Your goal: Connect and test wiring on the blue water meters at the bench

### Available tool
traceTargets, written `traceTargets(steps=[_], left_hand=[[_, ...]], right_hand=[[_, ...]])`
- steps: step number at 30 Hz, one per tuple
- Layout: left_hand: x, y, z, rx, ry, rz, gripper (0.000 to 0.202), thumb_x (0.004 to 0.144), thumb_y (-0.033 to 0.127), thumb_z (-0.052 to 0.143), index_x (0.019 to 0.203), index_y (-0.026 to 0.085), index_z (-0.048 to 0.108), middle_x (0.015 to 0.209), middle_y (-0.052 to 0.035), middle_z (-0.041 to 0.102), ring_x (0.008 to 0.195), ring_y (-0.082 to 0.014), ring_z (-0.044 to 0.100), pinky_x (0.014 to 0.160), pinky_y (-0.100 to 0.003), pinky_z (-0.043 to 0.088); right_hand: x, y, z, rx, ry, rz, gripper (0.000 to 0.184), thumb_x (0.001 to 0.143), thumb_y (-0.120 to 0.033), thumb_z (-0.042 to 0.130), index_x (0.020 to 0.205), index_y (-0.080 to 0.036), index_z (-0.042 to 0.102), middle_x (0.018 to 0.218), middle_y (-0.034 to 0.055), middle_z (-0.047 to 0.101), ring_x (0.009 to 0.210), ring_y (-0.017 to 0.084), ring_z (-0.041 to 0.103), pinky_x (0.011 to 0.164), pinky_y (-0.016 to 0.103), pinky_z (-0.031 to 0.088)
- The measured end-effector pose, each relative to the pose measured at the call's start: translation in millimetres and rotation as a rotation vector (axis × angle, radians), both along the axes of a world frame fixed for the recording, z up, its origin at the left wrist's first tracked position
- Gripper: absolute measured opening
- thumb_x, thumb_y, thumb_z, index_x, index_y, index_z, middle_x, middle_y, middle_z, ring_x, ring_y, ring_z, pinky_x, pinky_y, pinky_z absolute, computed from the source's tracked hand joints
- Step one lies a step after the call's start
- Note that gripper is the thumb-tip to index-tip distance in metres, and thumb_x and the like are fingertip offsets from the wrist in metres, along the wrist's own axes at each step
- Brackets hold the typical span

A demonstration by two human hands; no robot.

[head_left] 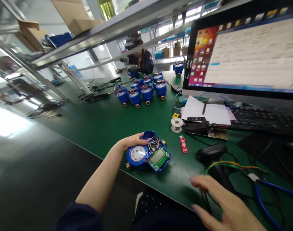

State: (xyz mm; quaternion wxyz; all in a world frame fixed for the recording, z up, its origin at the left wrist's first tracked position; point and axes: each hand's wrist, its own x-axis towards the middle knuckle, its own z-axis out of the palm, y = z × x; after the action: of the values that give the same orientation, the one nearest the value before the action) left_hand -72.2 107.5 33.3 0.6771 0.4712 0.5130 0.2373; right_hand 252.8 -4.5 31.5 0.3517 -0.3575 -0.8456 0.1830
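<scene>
A blue water meter (137, 154) with brass ends lies near the bench's front edge, its white dial facing up. Its electronics cover (159, 159) is tilted out beside the dial, showing a green circuit board with a grey display and thin coloured wires. My left hand (132, 140) grips the meter from its far left side, with part of the fingers hidden behind the housing. At the lower right, my right hand (221, 199) hovers with thumb and fingers apart and nothing between them. Closest to it are a black handheld scanner (213, 154) and loose yellow and green wires (223, 163).
Several blue meters (146, 91) stand farther back, where a co-worker (146, 61) sits. On the right are a monitor (252, 51), keyboard (264, 118), papers (199, 110), solder spool (177, 124), red-labelled stick (183, 144) and blue-handled pliers (264, 202). A metal shelf (113, 32) crosses above.
</scene>
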Motion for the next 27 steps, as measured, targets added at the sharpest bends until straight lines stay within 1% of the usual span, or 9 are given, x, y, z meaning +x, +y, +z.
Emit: traceTargets(steps=[4,8,11,14,16,19,23,25,27], left_hand=[[-7.6,-5.8,-4.6,-0.010,-0.089,0.003,0.066,0.059,0.037,0.079,0.116,0.017,0.051,0.108,-0.0106,0.064,0.082,-0.0200,0.065,0.075,-0.031,0.052],[-19.1,-13.0,-11.5,-0.008,-0.108,0.096,0.085,0.055,0.038,0.080,0.128,0.017,0.040,0.110,-0.0129,0.062,0.084,-0.0217,0.064,0.076,-0.034,0.051],[-21.4,-27.6,-12.1,0.144,0.052,0.227,0.081,0.060,0.042,0.076,0.128,0.016,0.041,0.111,-0.0136,0.059,0.092,-0.0246,0.061,0.082,-0.039,0.050],[-12.7,-51.6,-9.6,0.436,0.392,0.417,0.070,0.066,0.044,0.072,0.125,0.017,0.046,0.115,-0.0127,0.055,0.104,-0.0261,0.055,0.092,-0.044,0.044],[-2.9,-68.5,-9.5,0.581,0.538,0.482,0.073,0.064,0.045,0.075,0.126,0.020,0.045,0.119,-0.0106,0.053,0.110,-0.0261,0.052,0.097,-0.044,0.041],[10.1,-84.9,-11.9,0.680,0.576,0.409,0.089,0.051,0.047,0.082,0.127,0.022,0.043,0.125,-0.0094,0.048,0.115,-0.0282,0.047,0.101,-0.045,0.038],[11.0,-81.6,-13.2,0.755,0.662,0.326,0.087,0.054,0.044,0.079,0.128,0.019,0.041,0.119,-0.0097,0.051,0.110,-0.0282,0.050,0.098,-0.044,0.041],[5.5,-74.1,-12.6,0.795,0.623,0.234,0.090,0.054,0.041,0.078,0.131,0.018,0.037,0.123,-0.0105,0.050,0.113,-0.0288,0.049,0.101,-0.044,0.039],[0.0,-67.6,-12.2,0.789,0.535,0.143,0.098,0.052,0.041,0.079,0.135,0.018,0.031,0.129,-0.0113,0.048,0.118,-0.0298,0.046,0.104,-0.043,0.035]], right_hand=[[-63.1,11.9,-11.9,-0.001,-0.039,-0.264,0.077,0.069,-0.045,0.065,0.130,-0.013,0.033,0.117,0.0185,0.051,0.103,0.031,0.055,0.081,0.046,0.054],[-99.0,17.2,-26.4,-0.007,-0.061,-0.354,0.101,0.062,-0.053,0.071,0.138,-0.009,0.021,0.126,0.0232,0.042,0.114,0.037,0.045,0.088,0.053,0.047],[-112.1,23.4,-28.9,-0.021,-0.071,-0.397,0.106,0.058,-0.054,0.073,0.138,-0.007,0.022,0.123,0.0235,0.043,0.112,0.038,0.045,0.087,0.054,0.046],[-114.4,32.7,-22.9,0.009,-0.039,-0.383,0.087,0.065,-0.045,0.070,0.132,-0.008,0.031,0.116,0.0201,0.048,0.107,0.034,0.047,0.087,0.051,0.046],[-110.0,43.8,-12.3,0.050,0.011,-0.332,0.073,0.069,-0.037,0.066,0.130,-0.010,0.034,0.115,0.0179,0.048,0.109,0.032,0.047,0.092,0.051,0.044],[-100.9,73.5,12.1,-0.038,0.078,-0.160,0.072,0.067,-0.032,0.067,0.130,-0.015,0.035,0.120,0.0140,0.048,0.112,0.029,0.047,0.098,0.049,0.040],[-103.3,127.9,39.1,-0.458,0.178,0.186,0.080,0.055,-0.035,0.077,0.125,-0.019,0.041,0.113,0.0077,0.052,0.103,0.023,0.052,0.095,0.042,0.043],[-110.3,148.7,42.3,-0.680,0.262,0.317,0.078,0.053,-0.034,0.077,0.122,-0.018,0.043,0.109,0.0065,0.053,0.099,0.021,0.053,0.092,0.039,0.045],[-115.4,158.6,39.7,-0.848,0.333,0.378,0.074,0.053,-0.032,0.076,0.118,-0.018,0.044,0.106,0.0058,0.054,0.096,0.019,0.054,0.090,0.037,0.046]])
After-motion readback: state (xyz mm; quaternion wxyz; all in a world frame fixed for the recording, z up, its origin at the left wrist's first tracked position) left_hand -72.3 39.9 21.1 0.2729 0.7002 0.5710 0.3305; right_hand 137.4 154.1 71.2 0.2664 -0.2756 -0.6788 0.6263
